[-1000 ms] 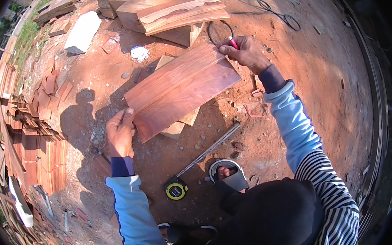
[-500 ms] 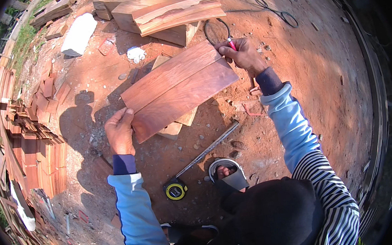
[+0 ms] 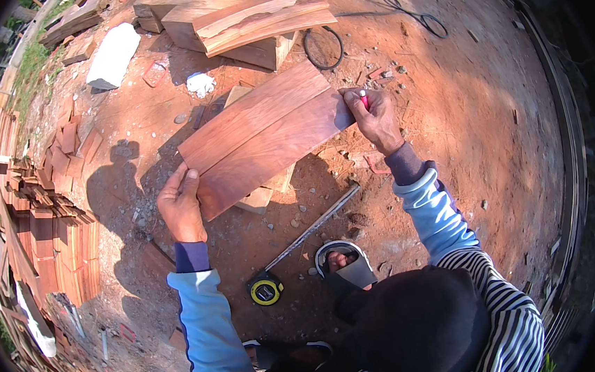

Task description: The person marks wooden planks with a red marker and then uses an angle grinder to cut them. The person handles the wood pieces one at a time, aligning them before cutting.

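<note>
Two reddish-brown boards lie edge to edge in front of me, an upper wooden board (image 3: 253,112) and a lower wooden board (image 3: 267,153), with a narrow seam between them. My left hand (image 3: 182,205) is closed on their left ends, its thumb on top near the seam. At the right end, my right hand (image 3: 378,123) pinches the lower board near its corner. A pinkish-red pen or marker (image 3: 364,99) with a pale tip sticks up from the same hand. Paler wood pieces (image 3: 255,200) show partly beneath the boards.
A yellow-and-black tape measure (image 3: 265,288) lies with its blade out near my sandalled foot (image 3: 345,262). Thick timber blocks (image 3: 259,52) and a black cable (image 3: 395,3) are beyond. Stacked wood (image 3: 58,254) stands left; a white block (image 3: 114,55) sits at far left.
My right hand has moved down and slightly right, from beside the seam to the lower board's right corner. The boards stay in nearly the same place, and my left hand keeps its grip.
</note>
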The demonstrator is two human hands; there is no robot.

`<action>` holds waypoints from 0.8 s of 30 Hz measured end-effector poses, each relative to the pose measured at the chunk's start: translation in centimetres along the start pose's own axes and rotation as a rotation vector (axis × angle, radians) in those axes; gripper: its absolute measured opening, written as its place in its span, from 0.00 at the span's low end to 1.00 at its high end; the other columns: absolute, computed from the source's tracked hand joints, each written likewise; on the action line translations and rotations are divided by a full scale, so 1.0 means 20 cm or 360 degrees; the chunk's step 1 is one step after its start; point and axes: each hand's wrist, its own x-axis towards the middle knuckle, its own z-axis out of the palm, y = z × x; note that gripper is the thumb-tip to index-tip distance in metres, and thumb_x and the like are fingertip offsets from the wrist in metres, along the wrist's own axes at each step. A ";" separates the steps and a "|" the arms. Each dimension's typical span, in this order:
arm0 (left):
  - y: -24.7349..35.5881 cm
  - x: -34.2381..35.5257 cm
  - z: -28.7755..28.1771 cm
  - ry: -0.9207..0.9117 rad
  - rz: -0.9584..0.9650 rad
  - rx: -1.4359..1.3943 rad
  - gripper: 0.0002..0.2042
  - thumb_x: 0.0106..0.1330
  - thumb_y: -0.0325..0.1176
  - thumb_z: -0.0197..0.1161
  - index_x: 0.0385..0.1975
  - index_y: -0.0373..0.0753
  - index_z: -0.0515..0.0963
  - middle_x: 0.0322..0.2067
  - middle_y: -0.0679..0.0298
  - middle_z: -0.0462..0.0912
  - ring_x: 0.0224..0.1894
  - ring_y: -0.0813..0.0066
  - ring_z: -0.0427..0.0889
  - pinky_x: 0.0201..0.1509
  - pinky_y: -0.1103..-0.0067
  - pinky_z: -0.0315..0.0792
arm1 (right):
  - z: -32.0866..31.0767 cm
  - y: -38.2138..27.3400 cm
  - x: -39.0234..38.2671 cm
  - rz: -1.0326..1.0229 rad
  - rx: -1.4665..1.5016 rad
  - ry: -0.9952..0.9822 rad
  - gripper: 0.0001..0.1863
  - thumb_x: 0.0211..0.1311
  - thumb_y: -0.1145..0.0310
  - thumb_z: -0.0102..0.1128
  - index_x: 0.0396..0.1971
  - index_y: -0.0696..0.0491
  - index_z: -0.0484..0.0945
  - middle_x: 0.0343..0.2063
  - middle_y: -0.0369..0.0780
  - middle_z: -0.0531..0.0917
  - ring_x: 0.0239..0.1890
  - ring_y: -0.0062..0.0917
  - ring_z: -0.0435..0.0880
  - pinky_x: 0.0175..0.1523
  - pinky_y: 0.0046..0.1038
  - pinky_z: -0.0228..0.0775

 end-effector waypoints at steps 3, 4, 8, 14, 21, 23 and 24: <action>-0.02 0.01 0.00 0.0009 -0.0004 -0.0025 0.14 0.64 0.24 0.60 0.49 0.29 0.77 0.38 0.62 0.83 0.35 0.82 0.78 0.38 0.86 0.72 | 0.02 0.04 0.00 -0.0051 -0.0047 0.0072 0.12 0.63 0.72 0.52 0.36 0.64 0.81 0.17 0.32 0.76 0.21 0.12 0.72 0.26 0.20 0.66; -0.02 0.01 0.00 0.0005 0.0005 -0.0029 0.14 0.64 0.24 0.60 0.49 0.29 0.77 0.38 0.62 0.83 0.35 0.82 0.78 0.39 0.86 0.72 | 0.03 0.04 -0.01 -0.0063 -0.0057 0.0081 0.12 0.63 0.72 0.52 0.36 0.64 0.81 0.17 0.32 0.76 0.21 0.12 0.71 0.26 0.20 0.66; -0.02 0.00 -0.01 0.0005 0.0037 -0.0036 0.14 0.64 0.24 0.60 0.48 0.29 0.77 0.38 0.61 0.83 0.36 0.81 0.78 0.40 0.85 0.72 | 0.05 0.06 -0.01 -0.0071 0.0023 0.0141 0.12 0.64 0.72 0.52 0.37 0.63 0.81 0.17 0.32 0.77 0.21 0.11 0.71 0.25 0.21 0.65; -0.02 0.00 0.00 0.0020 0.0034 -0.0022 0.14 0.63 0.24 0.61 0.48 0.28 0.77 0.38 0.60 0.83 0.36 0.81 0.78 0.40 0.85 0.72 | 0.05 0.02 -0.02 -0.0005 0.0023 0.0115 0.11 0.64 0.71 0.53 0.36 0.63 0.81 0.16 0.32 0.77 0.21 0.12 0.71 0.25 0.21 0.65; -0.04 0.02 -0.01 0.0018 0.0020 -0.0005 0.14 0.63 0.24 0.62 0.47 0.27 0.77 0.38 0.59 0.83 0.35 0.81 0.78 0.38 0.85 0.72 | 0.06 0.06 -0.01 -0.0032 0.0044 0.0134 0.11 0.64 0.71 0.53 0.35 0.63 0.81 0.16 0.32 0.76 0.20 0.11 0.69 0.24 0.21 0.64; -0.03 0.02 -0.01 0.0024 0.0023 -0.0014 0.14 0.63 0.25 0.62 0.47 0.27 0.77 0.37 0.60 0.83 0.35 0.81 0.78 0.38 0.85 0.72 | 0.07 0.06 -0.01 -0.0018 0.0078 0.0139 0.11 0.64 0.71 0.53 0.35 0.63 0.81 0.16 0.31 0.75 0.20 0.11 0.69 0.24 0.21 0.64; -0.03 0.02 -0.01 0.0027 0.0025 -0.0018 0.14 0.63 0.25 0.62 0.47 0.27 0.77 0.37 0.60 0.83 0.34 0.81 0.78 0.38 0.85 0.72 | 0.07 0.06 -0.01 -0.0001 0.0068 0.0129 0.11 0.64 0.71 0.53 0.35 0.63 0.81 0.16 0.32 0.76 0.20 0.11 0.70 0.25 0.22 0.65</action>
